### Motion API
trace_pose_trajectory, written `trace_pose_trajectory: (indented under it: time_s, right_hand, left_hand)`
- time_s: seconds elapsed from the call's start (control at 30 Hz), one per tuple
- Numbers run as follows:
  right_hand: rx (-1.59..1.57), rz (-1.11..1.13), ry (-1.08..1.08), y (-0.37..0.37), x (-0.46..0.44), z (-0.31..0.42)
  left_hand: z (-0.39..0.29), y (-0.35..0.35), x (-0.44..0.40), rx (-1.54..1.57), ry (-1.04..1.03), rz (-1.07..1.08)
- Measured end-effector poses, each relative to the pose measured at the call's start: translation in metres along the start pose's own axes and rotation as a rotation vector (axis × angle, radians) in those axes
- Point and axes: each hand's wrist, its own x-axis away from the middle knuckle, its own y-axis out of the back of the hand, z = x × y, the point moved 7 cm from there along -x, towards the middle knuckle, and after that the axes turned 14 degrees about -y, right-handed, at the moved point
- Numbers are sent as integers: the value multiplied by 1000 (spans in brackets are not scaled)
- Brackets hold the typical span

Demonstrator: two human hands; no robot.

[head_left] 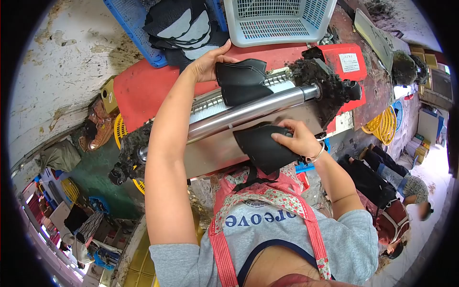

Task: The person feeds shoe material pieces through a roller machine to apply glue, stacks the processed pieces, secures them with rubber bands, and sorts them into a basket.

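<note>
My left hand (206, 66) is beyond the shiny steel roller (253, 111), its thumb and fingers at the edge of a black leather-like cut piece (241, 79). One finger is stretched out, and part of the grip is hidden behind the piece. Stitch-like lines run along its upper edge. On the near side, my right hand (297, 139) grips a second black leather-like piece (266, 146), thumb on top and fingers partly hidden. That piece lies over the metal feed plate (210, 155) of the red machine (138, 88). A white roller (282, 87) shows behind the steel one.
Dark residue coats the roller's end mount (318, 79). Behind the machine stand a pale plastic basket (282, 40) and a blue basket (138, 31) with several black pieces (184, 28). Yellow baskets (384, 125) are at right. A person (411, 186) sits farther right.
</note>
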Motion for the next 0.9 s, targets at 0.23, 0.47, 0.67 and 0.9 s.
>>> trace_pose_trajectory:
  time_s: [0.23,0.47,0.67,0.9]
  right_hand:
    - [55,-64,22,2,-6,-5]
    - [154,-164,-134,8,-11,-5]
    - [161,-93,42,3,-3,4]
    - [41,-118,-25,6,-5,-7]
  left_hand:
    - [-1,2,-3,30,8,-14]
    - [-3,3,-3,-13,19,-48]
    - [-3,2,-5,-26,18,-41]
    - [-4,5,-8,-9,25,-20]
